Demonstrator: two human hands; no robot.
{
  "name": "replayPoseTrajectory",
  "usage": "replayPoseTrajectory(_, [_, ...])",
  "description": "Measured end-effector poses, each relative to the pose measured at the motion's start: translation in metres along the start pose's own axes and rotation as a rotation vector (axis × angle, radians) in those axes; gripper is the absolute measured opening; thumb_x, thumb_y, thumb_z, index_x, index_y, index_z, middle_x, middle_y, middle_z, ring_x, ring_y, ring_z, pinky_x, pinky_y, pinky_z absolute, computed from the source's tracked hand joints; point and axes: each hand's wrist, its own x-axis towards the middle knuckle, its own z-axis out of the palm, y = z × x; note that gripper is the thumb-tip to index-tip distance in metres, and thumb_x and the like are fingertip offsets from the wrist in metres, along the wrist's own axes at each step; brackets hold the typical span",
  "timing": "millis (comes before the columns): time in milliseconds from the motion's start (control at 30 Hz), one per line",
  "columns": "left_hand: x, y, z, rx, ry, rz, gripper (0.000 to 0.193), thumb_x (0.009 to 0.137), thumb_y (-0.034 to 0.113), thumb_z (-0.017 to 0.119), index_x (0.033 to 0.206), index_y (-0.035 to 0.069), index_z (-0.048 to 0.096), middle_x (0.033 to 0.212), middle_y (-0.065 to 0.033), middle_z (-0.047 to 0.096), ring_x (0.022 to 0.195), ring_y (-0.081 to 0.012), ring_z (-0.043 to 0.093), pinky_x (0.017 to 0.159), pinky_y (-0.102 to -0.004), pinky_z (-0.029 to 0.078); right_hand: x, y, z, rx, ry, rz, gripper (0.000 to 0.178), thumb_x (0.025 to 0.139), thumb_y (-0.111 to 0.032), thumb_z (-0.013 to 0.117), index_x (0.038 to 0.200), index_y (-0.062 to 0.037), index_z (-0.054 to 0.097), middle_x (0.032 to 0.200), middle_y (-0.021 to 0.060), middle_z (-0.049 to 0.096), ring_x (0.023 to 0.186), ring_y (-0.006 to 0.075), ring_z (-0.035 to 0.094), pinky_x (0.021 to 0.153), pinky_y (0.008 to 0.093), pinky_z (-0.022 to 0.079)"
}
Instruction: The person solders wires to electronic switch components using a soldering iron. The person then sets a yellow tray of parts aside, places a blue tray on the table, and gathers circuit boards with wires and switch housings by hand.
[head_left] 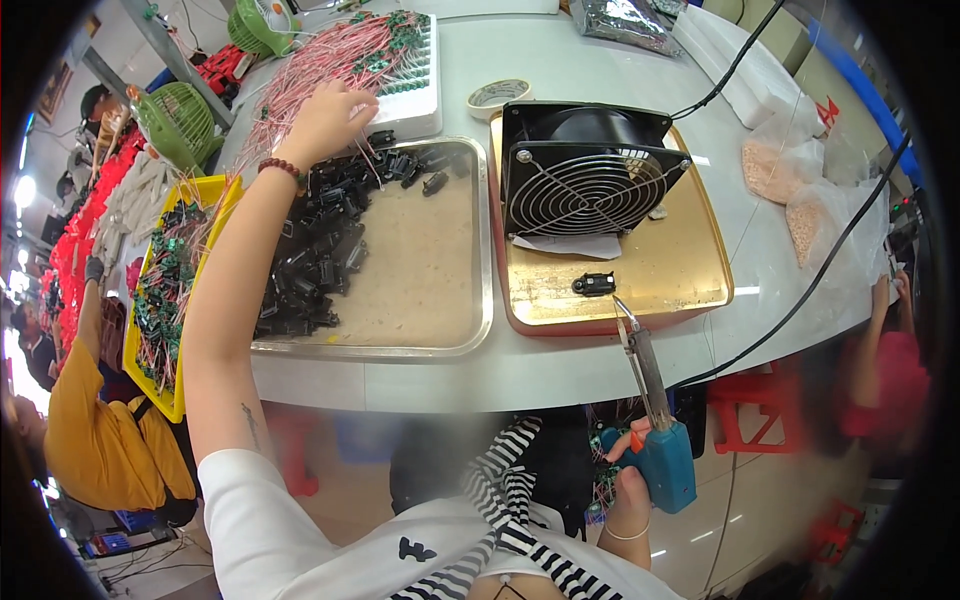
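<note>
My left hand [335, 112] reaches to the far left, over a heap of red and white wires [325, 60] with small green circuit boards. Its fingers are curled in; what they grip, if anything, is hidden. A thin wire hangs just below it, over the metal tray [478, 300] of black plastic housings [325, 235]. Low on the right, my right hand [630, 490] is wrapped round the blue handle of a soldering gun [665, 465]. The gun's tip points up beside one black housing [595, 285], which lies on a gold-coloured box lid [660, 290].
A black fan [595, 185] stands on the lid, with a tape roll [500, 95] behind it. White foam [425, 110] holds boards at the back. A yellow bin [175, 400] of wired boards sits left. Bags of pellets [780, 170] and a black cable [835, 255] lie right. Other people sit on both sides.
</note>
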Motion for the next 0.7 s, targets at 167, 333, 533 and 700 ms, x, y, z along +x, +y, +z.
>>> replayPoseTrajectory(167, [0.001,-0.017,-0.007,0.415,-0.013,-0.052,0.019,0.080,0.029,0.057,0.095,0.018,0.065,0.099,-0.0126,0.056,0.101,-0.0289,0.050,0.083,-0.0460,0.040,0.000,-0.004,0.000,-0.037,0.027,0.056,0.048,0.068,-0.031,0.074,0.096,0.0040,0.058,0.097,0.0112,0.051,0.061,0.0186,0.058,0.054,0.0253,0.044])
replayPoseTrajectory(333, [-0.001,-0.043,-0.029,0.600,0.068,0.028,0.024,0.074,0.017,0.061,0.097,0.021,0.062,0.103,-0.0079,0.053,0.102,-0.0263,0.049,0.080,-0.0432,0.039,0.001,-0.004,0.001,-0.038,0.064,0.077,0.051,0.068,-0.035,0.074,0.097,0.0030,0.058,0.096,0.0101,0.051,0.060,0.0170,0.057,0.056,0.0253,0.042])
replayPoseTrajectory(533, [-0.001,-0.079,-0.031,0.511,0.089,0.255,0.022,0.075,0.005,0.054,0.093,0.017,0.060,0.096,-0.0053,0.050,0.098,-0.0236,0.049,0.078,-0.0366,0.040,0.005,-0.003,0.006,-0.081,0.033,0.086,0.052,0.067,-0.037,0.074,0.097,0.0031,0.058,0.094,0.0095,0.051,0.060,0.0161,0.057,0.056,0.0255,0.040])
replayPoseTrajectory(700, [-0.007,-0.083,-0.027,0.435,0.089,0.360,0.013,0.075,0.008,0.056,0.085,0.014,0.061,0.102,-0.0053,0.051,0.101,-0.0233,0.048,0.084,-0.0367,0.039,0.002,-0.002,0.002,-0.085,0.042,0.080,0.053,0.068,-0.037,0.074,0.097,0.0034,0.057,0.093,0.0097,0.051,0.060,0.0162,0.058,0.057,0.0259,0.042])
